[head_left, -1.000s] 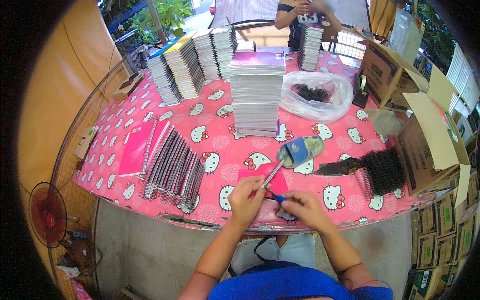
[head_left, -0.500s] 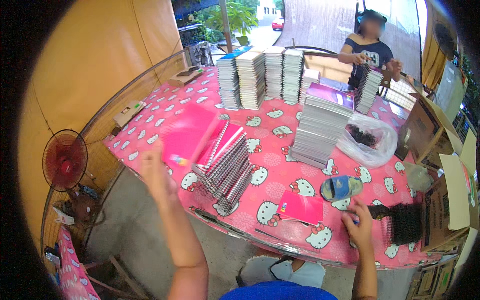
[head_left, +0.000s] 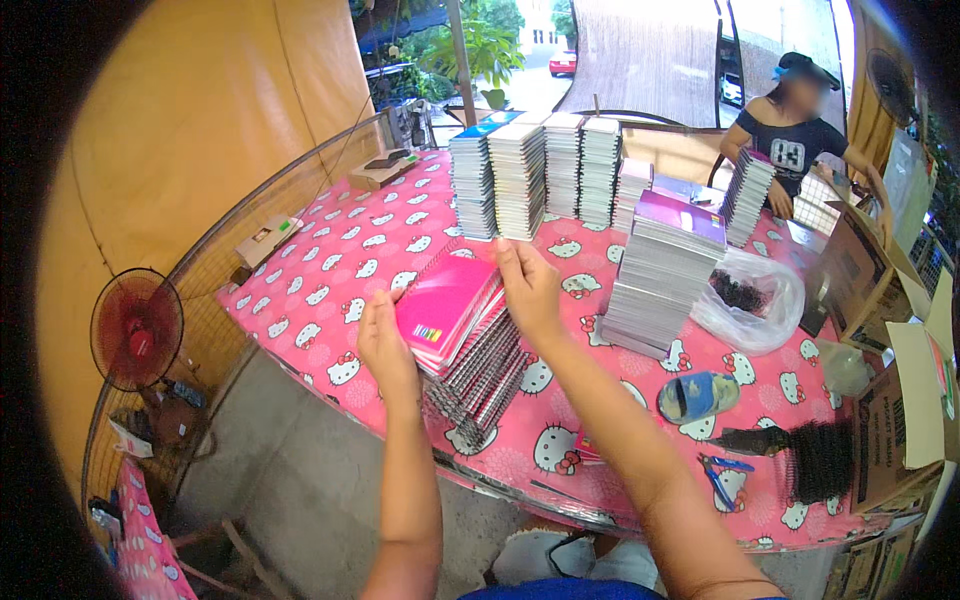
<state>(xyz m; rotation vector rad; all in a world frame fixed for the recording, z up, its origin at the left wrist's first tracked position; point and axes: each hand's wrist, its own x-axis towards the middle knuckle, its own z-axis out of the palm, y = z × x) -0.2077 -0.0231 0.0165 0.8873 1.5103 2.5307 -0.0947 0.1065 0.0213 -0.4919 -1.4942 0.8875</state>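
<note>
Since half a second ago both hands have come to the glossy pink spiral-bound notebook [head_left: 447, 300] at frame centre, left hand [head_left: 383, 343] and right hand [head_left: 528, 290] clamped on its ends atop the slanted stack of wire-bound notebooks [head_left: 478, 365], so stacking is underway.

Both hands [head_left: 455, 315] on pink spiral notebook [head_left: 443, 308]

Notebooks across the surface [head_left: 330, 260]

Slanted notebook row [head_left: 475, 365] lies left of the tall stack [head_left: 660, 275]; 4 stacks [head_left: 540, 175] stand behind; bag [head_left: 755, 310] right.
</note>
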